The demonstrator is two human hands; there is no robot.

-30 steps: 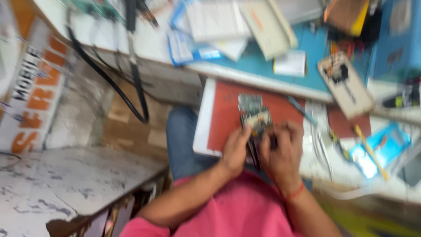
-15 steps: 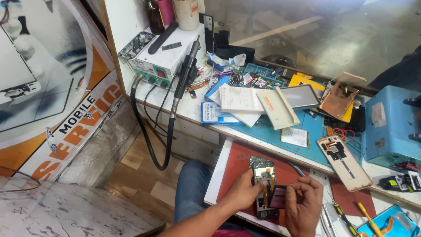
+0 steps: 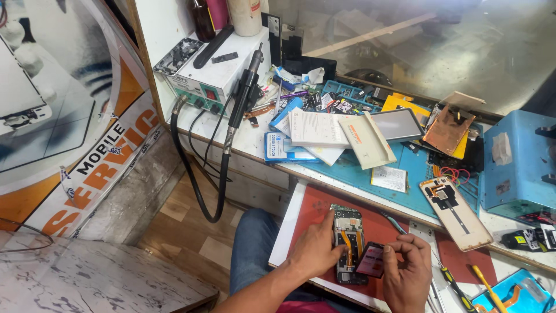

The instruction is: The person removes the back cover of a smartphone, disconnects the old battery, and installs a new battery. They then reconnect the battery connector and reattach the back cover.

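Under the left hand (image 3: pixel 313 250), an opened phone (image 3: pixel 347 243) lies flat on the red mat (image 3: pixel 315 206), fingers pressed on its left edge, pinning it. Just right of it, the right hand (image 3: pixel 408 272) pinches a small dark module (image 3: pixel 370 261) against the phone's lower corner. Beyond both hands, a teal mat (image 3: pixel 417 165) covers the counter (image 3: pixel 249 142).

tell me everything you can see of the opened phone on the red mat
The opened phone lies flat, back cover off, on the red mat. Dark innards show, with an orange flex strip running down the middle. The left hand rests on its left edge; the right hand holds a small dark part at its right side.
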